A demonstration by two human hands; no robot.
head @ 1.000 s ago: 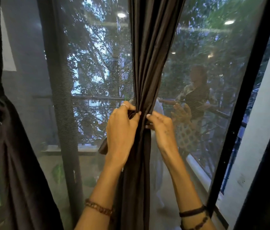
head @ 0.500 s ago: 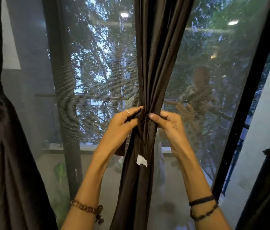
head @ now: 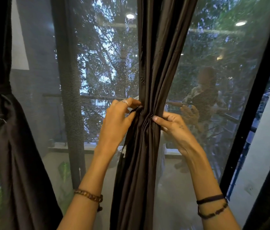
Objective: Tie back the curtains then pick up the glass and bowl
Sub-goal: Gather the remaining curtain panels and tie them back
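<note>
At window centre, your left hand (head: 120,117) and right hand (head: 172,125) pinch the gathered dark brown fabric curtain (head: 149,80) at its waist, keeping folds bunched for tying; glass and bowl are out of view.

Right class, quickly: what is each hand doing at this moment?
Left hand: pinching the tie band at the middle curtain.
Right hand: gripping the gathered middle curtain.
</note>
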